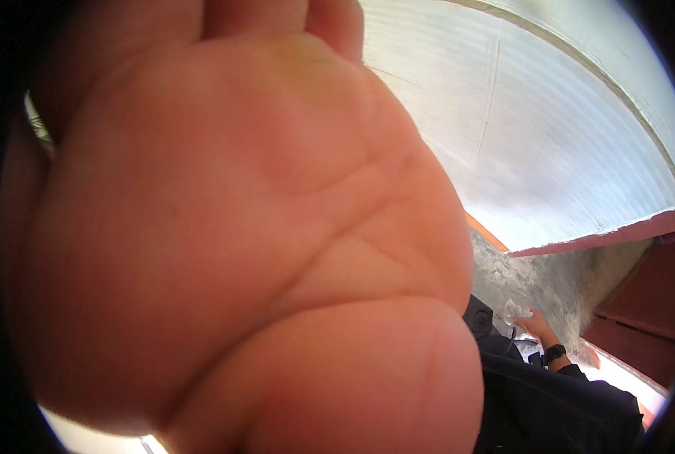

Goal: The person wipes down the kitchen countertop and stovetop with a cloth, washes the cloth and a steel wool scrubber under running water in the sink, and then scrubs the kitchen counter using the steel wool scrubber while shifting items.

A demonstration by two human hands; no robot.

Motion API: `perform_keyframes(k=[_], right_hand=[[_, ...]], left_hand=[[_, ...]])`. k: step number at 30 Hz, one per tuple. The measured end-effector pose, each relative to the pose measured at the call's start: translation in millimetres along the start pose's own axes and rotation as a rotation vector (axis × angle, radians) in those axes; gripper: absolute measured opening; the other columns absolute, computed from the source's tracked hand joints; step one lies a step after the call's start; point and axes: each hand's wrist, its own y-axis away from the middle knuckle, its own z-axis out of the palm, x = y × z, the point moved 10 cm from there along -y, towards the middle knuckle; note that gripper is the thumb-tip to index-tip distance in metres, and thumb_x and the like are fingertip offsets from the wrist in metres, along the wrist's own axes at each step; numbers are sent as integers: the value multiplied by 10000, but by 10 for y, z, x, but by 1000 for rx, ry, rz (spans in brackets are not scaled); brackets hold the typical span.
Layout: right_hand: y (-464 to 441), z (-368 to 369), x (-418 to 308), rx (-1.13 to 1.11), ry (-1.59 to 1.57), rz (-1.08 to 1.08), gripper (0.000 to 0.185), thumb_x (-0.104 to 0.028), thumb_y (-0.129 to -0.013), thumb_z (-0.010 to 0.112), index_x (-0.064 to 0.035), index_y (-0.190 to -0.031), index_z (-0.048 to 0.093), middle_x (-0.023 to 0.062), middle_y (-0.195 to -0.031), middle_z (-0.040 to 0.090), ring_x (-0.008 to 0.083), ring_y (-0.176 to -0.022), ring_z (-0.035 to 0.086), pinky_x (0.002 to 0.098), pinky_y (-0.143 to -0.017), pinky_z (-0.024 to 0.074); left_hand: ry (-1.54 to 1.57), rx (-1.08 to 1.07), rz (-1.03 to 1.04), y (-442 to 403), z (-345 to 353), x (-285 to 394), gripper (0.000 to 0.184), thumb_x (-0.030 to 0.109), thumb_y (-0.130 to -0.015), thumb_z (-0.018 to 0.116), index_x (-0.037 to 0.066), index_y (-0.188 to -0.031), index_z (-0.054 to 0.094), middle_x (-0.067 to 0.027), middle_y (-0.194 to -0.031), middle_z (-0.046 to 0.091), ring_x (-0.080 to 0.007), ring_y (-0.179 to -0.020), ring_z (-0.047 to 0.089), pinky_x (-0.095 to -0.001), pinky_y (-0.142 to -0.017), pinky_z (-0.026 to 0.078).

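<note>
My left hand fills most of the view, palm facing the camera and very close to it. Its fingers run out past the top and left edges, with a gap between two of them at the left; nothing shows in the palm. Far smaller, at the lower right, is my right hand, with a black watch on the wrist and a black sleeve. Its fingers are closed on a small clear object, whose kind I cannot make out. Beside it is a black device with a round lens-like part.
Black clothing fills the lower right. A grey floor lies beyond the right hand. Pale ribbed sheeting spans the upper right, edged in red below. Dark red panels stand at the far right.
</note>
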Motion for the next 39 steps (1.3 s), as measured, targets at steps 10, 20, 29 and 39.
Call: perform_keyframes(k=[10,20,29,39], right_hand=[[-200,-437,-347,63,-161,58,473,-182,-724,791,26,-1120,637,109,-966,703,198,-856,660,330,-775,517],[-985,181,-838,-284,76,107,624,-113,-742,777,98,-1259,498,120,-1001,682,166,-874,652,300,-790,521],[-1151,1163,-1955,-634,306,-68,422,-94,-760,704,32,-1150,604,92,-971,687,180,-839,666,324,-737,543],[-27,2371,-2919,-904,595,-481,498,-188,-765,749,-2,-1196,585,85,-1019,666,164,-911,639,318,-797,526]], left_hand=[[-101,-38,-128,1,92,-555,601,425,-1018,366,-46,-1382,444,-196,-1383,511,-291,-1180,567,-380,-970,420],[-368,142,-897,2011,-1209,-1752,403,255,-1007,503,4,-1321,522,-129,-1218,629,-206,-1065,617,-333,-903,475],[-679,696,-1023,3462,-1324,-313,353,244,-962,577,8,-1224,594,-120,-1121,667,-182,-973,647,-312,-821,506],[-937,667,-1086,4290,-768,244,397,307,-905,615,48,-1206,619,-188,-1108,662,-324,-996,658,-385,-837,517]])
